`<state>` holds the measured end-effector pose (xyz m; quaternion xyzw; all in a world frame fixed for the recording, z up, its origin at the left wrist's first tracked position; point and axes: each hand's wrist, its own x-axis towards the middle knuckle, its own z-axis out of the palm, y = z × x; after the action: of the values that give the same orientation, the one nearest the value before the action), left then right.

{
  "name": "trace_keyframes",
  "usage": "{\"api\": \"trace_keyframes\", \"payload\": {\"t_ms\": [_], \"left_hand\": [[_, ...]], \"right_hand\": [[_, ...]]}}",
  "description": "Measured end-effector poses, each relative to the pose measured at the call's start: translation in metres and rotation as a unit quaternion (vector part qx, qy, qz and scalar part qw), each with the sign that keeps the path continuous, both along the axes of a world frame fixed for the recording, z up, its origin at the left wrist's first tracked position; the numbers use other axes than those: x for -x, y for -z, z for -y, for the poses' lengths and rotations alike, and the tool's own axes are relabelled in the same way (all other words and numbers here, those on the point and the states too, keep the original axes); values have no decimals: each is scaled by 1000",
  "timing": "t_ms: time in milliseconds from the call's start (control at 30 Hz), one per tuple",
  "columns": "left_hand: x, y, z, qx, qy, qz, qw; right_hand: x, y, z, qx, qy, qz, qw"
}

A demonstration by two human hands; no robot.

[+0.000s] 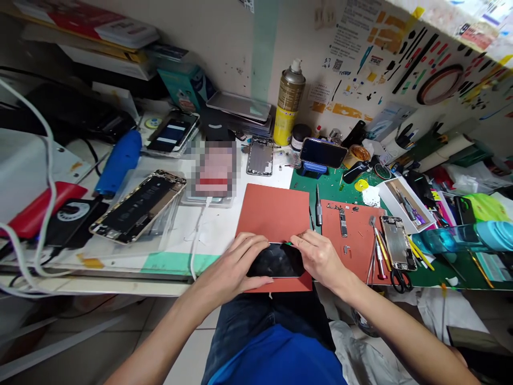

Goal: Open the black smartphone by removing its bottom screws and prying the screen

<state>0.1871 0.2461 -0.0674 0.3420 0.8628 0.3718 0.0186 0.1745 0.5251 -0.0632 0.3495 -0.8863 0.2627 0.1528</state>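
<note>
A phone with a dark screen point(276, 261) lies sideways on a reddish-brown mat point(276, 208) at the table's front edge. My left hand point(244, 262) grips its left end, fingers along the far edge and thumb on the near edge. At the phone's far right corner, my right hand point(316, 254) is closed in a pinch on a small green tool point(288, 244), whose tip touches the phone's far edge. Most of that tool is hidden by the fingers.
Right of the mat, a second reddish mat point(352, 246) carries small parts, with tweezers, screwdrivers and scissors point(401, 280) beside it. An opened phone point(138, 207) and white cable point(197, 240) lie left. Behind stand a spray can point(289, 101) and a propped phone point(324, 153).
</note>
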Motion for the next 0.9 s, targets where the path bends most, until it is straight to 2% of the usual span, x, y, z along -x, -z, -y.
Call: {"api": "trace_keyframes", "payload": {"t_ms": [200,300,367,433,533,633,700,767,900], "left_hand": [[2,9,1,-9,1,-7,1000],[4,11,3,-12,5,-18,1000],[6,12,6,-3,9,-27,1000],[6,11,10,13,7,-37,999],[4,7,16,28,0,-40,999],[2,1,17,32,6,-43,999],[1,-2,16,36,7,-70,997],[0,-4,15,43,3,-109,993],[0,-4,12,54,-5,-155,987]], "right_hand": [[-1,1,3,6,11,27,1000],[-6,-7,3,17,33,48,998],[-5,-17,-9,34,73,61,995],[6,-29,-33,65,156,65,983],[48,-42,-86,129,336,52,932],[108,-36,-131,166,447,61,877],[144,-25,-146,180,478,82,856],[169,-13,-150,194,490,103,843],[189,1,-145,206,498,107,835]]}}
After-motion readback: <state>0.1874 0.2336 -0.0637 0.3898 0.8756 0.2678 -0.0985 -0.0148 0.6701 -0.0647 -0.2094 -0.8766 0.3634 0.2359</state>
